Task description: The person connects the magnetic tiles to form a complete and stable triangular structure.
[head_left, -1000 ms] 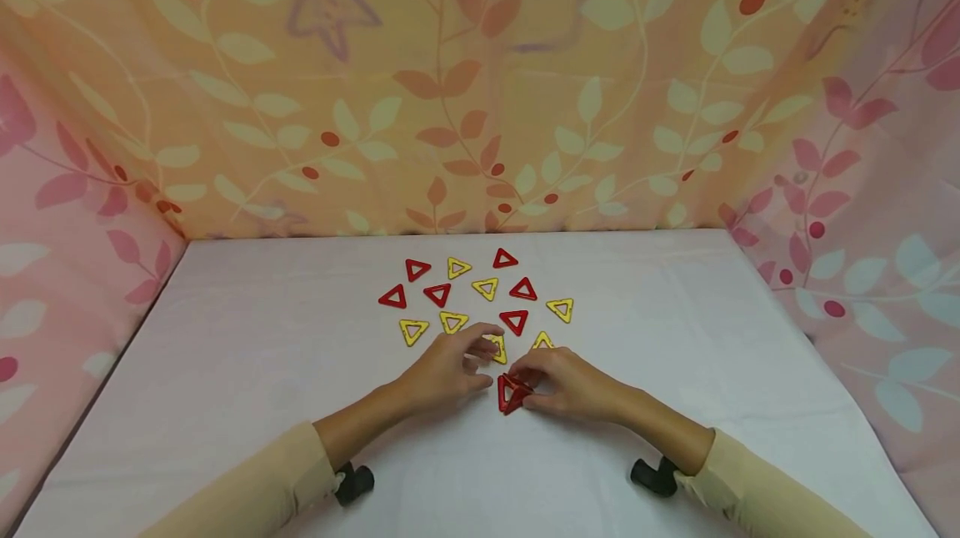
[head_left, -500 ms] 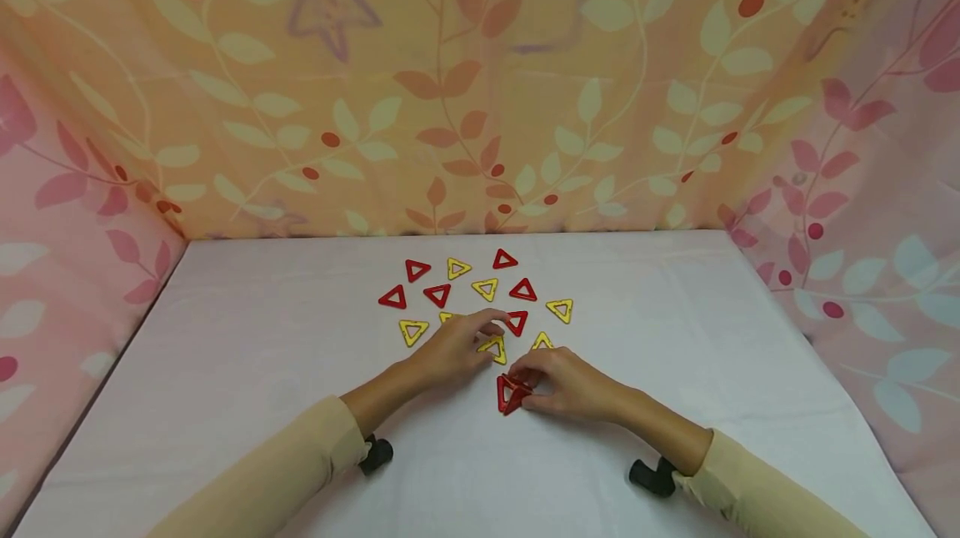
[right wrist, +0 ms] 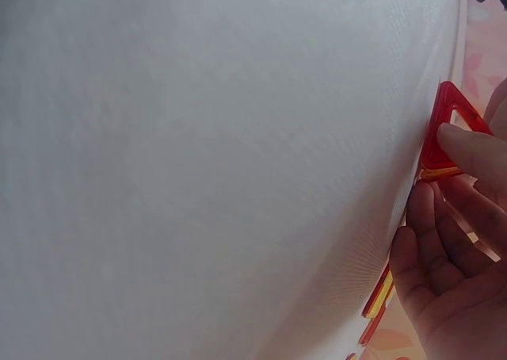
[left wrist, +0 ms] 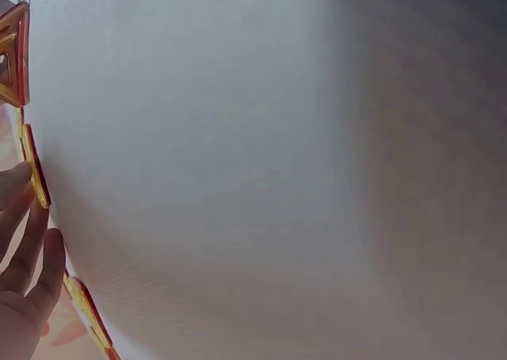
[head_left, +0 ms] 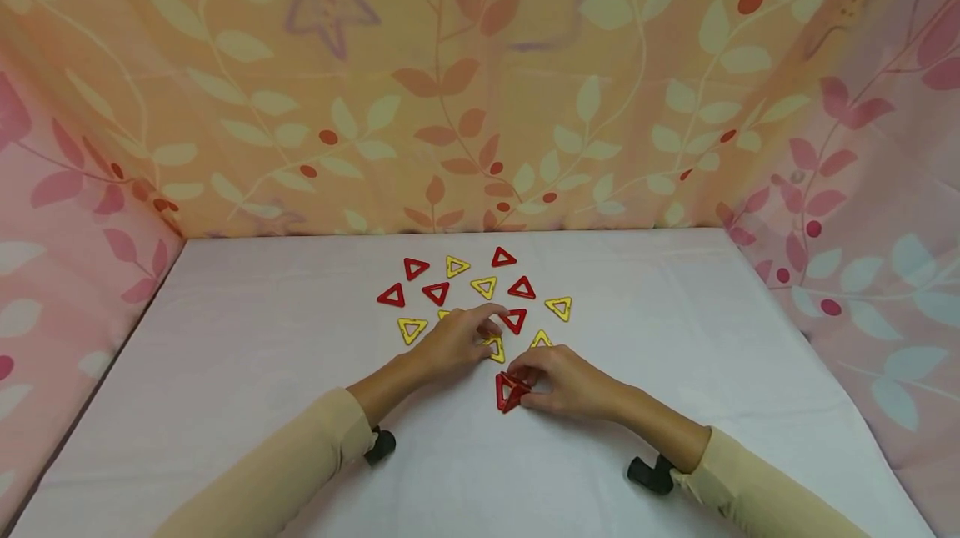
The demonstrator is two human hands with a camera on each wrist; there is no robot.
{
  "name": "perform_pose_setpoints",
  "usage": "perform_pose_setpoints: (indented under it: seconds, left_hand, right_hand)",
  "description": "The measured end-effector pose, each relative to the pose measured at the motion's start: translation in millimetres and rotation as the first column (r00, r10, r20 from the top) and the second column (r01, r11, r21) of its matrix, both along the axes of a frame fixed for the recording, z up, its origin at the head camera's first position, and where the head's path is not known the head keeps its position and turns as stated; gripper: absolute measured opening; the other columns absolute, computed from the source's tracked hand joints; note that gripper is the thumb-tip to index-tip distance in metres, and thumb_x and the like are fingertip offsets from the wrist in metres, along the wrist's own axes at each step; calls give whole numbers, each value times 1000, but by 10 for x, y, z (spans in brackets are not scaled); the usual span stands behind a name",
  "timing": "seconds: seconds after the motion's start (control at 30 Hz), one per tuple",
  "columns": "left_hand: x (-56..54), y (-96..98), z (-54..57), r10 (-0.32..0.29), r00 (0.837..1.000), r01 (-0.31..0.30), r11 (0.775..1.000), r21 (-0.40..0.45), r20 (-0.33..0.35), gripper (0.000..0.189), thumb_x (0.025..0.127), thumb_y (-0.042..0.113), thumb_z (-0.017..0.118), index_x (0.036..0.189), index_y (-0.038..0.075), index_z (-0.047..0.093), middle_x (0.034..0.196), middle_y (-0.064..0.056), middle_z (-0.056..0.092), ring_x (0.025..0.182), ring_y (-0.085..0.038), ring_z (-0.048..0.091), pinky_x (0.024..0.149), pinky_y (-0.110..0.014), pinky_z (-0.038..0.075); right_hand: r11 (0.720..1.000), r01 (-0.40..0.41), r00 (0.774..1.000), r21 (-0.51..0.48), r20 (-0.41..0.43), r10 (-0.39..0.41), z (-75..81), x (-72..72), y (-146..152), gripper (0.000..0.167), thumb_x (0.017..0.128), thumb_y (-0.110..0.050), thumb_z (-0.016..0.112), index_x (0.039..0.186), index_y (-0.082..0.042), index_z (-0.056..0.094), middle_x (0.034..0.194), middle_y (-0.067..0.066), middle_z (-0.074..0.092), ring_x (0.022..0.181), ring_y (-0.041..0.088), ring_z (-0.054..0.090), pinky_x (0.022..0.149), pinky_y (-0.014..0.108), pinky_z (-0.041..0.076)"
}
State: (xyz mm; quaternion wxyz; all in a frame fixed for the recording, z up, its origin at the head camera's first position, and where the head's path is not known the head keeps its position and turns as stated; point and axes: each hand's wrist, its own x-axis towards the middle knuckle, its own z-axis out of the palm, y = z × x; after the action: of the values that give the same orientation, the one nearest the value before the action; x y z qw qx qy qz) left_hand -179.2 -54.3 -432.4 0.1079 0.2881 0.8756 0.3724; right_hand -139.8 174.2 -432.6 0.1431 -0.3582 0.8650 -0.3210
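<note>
My right hand (head_left: 570, 384) pinches a small upright shape of red triangular magnetic tiles (head_left: 504, 393), standing on the white table. In the right wrist view, the thumb presses the face of one tilted red triangle tile (right wrist: 435, 142). Farther forward and to the left, my left hand (head_left: 453, 344) reaches over the scattered tiles with relaxed fingers. Its fingertips are right at a red triangle tile (head_left: 516, 321), and a yellow triangle tile (head_left: 496, 349) shows below them. Another yellow tile (head_left: 444, 317) is partly hidden behind this hand. The left wrist view shows its fingers (left wrist: 52, 257) spread beside the tiles.
Several red and yellow triangle tiles lie flat beyond the hands, among them a red tile (head_left: 503, 257) at the back and a yellow tile (head_left: 558, 308) at the right. A patterned cloth (head_left: 480, 87) hangs behind the white table (head_left: 247, 371).
My left hand has moved forward and right, from near the red upright shape to the red tile beyond it. My right hand keeps its hold in the same place.
</note>
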Motion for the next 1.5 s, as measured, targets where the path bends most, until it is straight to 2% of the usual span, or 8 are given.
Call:
perform_pose_setpoints:
  seconds: [0.2, 0.4, 0.63, 0.93, 1.23, 1.5]
  left_hand:
    - [10, -56, 14, 10, 1000, -9, 1000, -17, 12, 58, 87, 7, 77, 139, 12, 53, 112, -1, 72, 105, -16, 66, 96, -34, 52]
    - [44, -150, -7, 29, 999, -28, 999, -23, 29, 57, 85, 7, 78, 137, 13, 56, 106, 1, 70, 99, -14, 64, 90, -31, 53]
    - [131, -273, -3, 37, 998, -36, 999, -20, 41, 57, 84, 9, 80, 136, 14, 57, 103, 3, 69, 96, -13, 63, 88, -30, 54]
    - [218, -410, 13, 30, 995, -33, 999, 33, 98, 56, 84, 6, 80, 135, 10, 57, 103, 1, 69, 97, -15, 63, 89, -33, 54]
    - [227, -463, -46, 7, 997, -10, 999, 37, 71, 57, 81, 3, 81, 133, 9, 58, 102, 2, 70, 95, -13, 64, 88, -32, 54]
    - [287, -482, -33, -12, 996, 9, 999, 41, 84, 56, 82, 5, 81, 133, 9, 58, 102, 3, 70, 95, -13, 64, 87, -31, 54]
  right_hand:
    - [1000, 6, 1000, 4, 14, -6, 9, 5, -1, 35, 85, -15, 79, 118, -8, 69, 102, -8, 69, 89, 2, 62, 84, 25, 54]
    - [1000, 9, 1000, 1, 10, -9, 11, 4, -2, 34, 85, -14, 79, 117, -8, 69, 103, -8, 70, 90, 2, 63, 84, 25, 54]
    - [1000, 11, 1000, 0, 12, -11, 9, 9, 5, 34, 86, -15, 79, 118, -8, 69, 104, -7, 70, 91, 2, 62, 85, 25, 54]
    - [1000, 2, 1000, -5, -9, -2, -3, 10, 11, 33, 86, -15, 79, 117, -9, 69, 103, -9, 69, 91, 2, 62, 85, 25, 53]
    - [1000, 7, 1000, 8, -6, -7, 8, 16, 5, 34, 86, -15, 78, 118, -9, 69, 105, -8, 69, 92, 3, 61, 85, 25, 53]
    - [1000, 8, 1000, 9, -8, -8, 5, 22, 2, 34, 86, -16, 78, 118, -9, 69, 105, -7, 69, 91, 4, 61, 85, 25, 53]
